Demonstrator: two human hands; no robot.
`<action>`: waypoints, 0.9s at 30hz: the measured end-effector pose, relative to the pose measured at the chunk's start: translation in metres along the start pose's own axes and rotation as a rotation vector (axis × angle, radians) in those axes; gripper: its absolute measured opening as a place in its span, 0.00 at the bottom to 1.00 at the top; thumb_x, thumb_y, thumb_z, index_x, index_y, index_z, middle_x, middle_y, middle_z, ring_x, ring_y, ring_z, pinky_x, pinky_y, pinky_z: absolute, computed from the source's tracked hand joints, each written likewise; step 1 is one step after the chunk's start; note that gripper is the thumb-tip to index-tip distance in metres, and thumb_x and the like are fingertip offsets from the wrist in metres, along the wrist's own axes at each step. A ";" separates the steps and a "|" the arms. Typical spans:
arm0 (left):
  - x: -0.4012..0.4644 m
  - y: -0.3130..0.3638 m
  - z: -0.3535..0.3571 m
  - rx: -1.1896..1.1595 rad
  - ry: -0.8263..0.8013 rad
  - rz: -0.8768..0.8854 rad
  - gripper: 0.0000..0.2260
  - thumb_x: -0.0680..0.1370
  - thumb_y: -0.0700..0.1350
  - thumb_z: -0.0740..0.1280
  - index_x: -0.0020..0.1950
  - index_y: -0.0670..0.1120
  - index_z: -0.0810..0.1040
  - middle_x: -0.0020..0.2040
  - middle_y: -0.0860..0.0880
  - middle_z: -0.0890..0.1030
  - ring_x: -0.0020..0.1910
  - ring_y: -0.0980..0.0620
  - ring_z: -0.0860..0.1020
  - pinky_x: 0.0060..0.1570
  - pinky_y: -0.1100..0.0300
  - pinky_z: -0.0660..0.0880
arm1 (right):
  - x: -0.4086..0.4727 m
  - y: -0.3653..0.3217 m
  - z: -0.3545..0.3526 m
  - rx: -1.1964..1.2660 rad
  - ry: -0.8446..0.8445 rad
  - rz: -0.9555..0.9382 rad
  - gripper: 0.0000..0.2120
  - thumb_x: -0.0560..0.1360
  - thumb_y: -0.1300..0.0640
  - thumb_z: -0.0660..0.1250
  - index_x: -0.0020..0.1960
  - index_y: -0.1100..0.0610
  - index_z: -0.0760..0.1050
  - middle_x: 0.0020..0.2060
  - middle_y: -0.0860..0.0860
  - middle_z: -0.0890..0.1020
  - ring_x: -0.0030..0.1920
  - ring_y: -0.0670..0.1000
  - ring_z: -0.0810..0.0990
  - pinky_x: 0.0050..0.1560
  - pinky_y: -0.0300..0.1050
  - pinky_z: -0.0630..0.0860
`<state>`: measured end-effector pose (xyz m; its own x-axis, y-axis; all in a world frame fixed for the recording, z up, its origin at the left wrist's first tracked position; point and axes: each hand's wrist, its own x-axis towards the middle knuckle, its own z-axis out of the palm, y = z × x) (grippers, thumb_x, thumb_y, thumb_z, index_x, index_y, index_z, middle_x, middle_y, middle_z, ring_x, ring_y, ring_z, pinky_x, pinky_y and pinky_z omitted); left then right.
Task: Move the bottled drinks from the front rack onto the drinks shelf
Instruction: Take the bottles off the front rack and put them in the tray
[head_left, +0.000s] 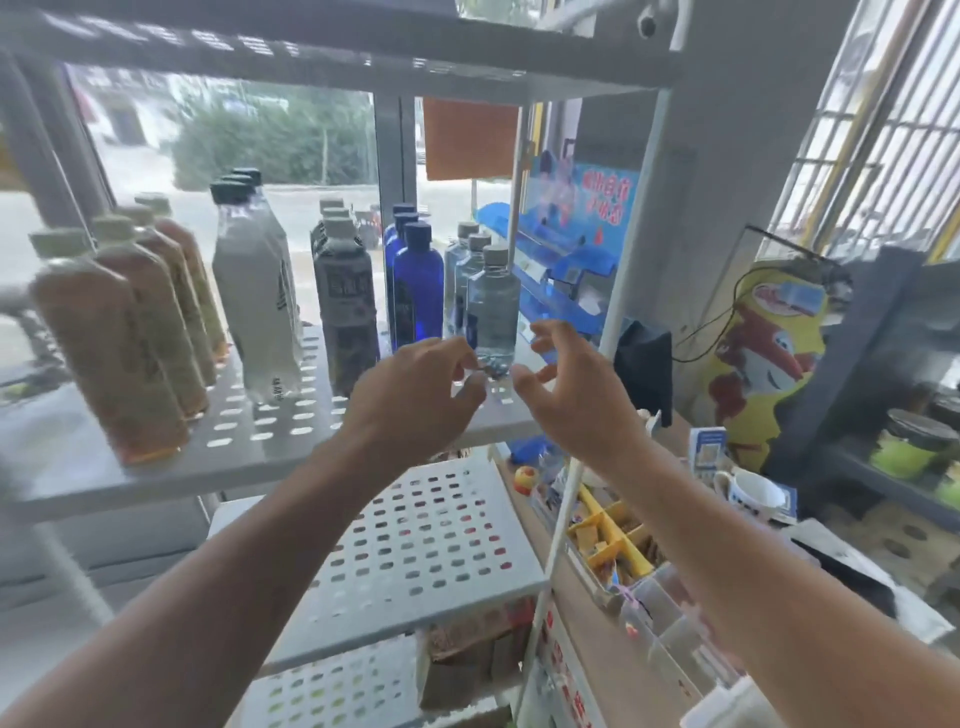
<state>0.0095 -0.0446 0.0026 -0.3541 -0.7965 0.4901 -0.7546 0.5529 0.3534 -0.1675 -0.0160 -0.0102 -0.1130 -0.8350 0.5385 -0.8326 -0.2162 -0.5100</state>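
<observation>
Head: clear bottle (492, 306) upright, cap up, on shelf (270, 441)

Bright daylight pours through the big window (270, 156) ahead of me, hedge and pavement outside. Barred window (883, 130) on the right, a grey pillar (727, 182) between, and a cluttered counter (613, 639) down below.

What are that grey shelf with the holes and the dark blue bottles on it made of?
The shelf looks like painted sheet metal: thin, flat, matt grey, punched with even rows of slots. It could be moulded plastic. The blue bottles look like tinted clear plastic: light shines through the glossy walls, and the caps are screw-on. Glass cannot be ruled out.
</observation>
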 end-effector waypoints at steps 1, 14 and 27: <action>0.004 0.000 0.001 0.009 -0.003 -0.019 0.10 0.79 0.56 0.62 0.54 0.54 0.78 0.46 0.57 0.78 0.46 0.50 0.78 0.46 0.54 0.75 | 0.010 0.005 0.005 0.005 -0.004 0.008 0.24 0.78 0.48 0.66 0.71 0.54 0.66 0.59 0.49 0.78 0.47 0.48 0.81 0.53 0.47 0.76; 0.037 -0.017 0.024 0.024 0.001 -0.157 0.11 0.80 0.55 0.62 0.58 0.51 0.77 0.50 0.53 0.80 0.49 0.49 0.78 0.48 0.52 0.76 | 0.102 0.034 0.065 0.119 -0.004 0.100 0.49 0.72 0.41 0.73 0.79 0.44 0.42 0.77 0.57 0.54 0.74 0.59 0.62 0.63 0.56 0.70; 0.043 -0.033 0.037 -0.107 0.016 -0.193 0.11 0.78 0.54 0.64 0.58 0.52 0.77 0.49 0.55 0.80 0.47 0.53 0.78 0.50 0.54 0.76 | 0.086 0.042 0.080 0.459 0.105 0.094 0.41 0.66 0.56 0.75 0.71 0.46 0.56 0.55 0.52 0.79 0.45 0.49 0.80 0.46 0.41 0.77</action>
<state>-0.0015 -0.1058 -0.0178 -0.1993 -0.8865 0.4176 -0.7440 0.4142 0.5243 -0.1684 -0.1373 -0.0394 -0.2504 -0.8109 0.5289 -0.4932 -0.3633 -0.7904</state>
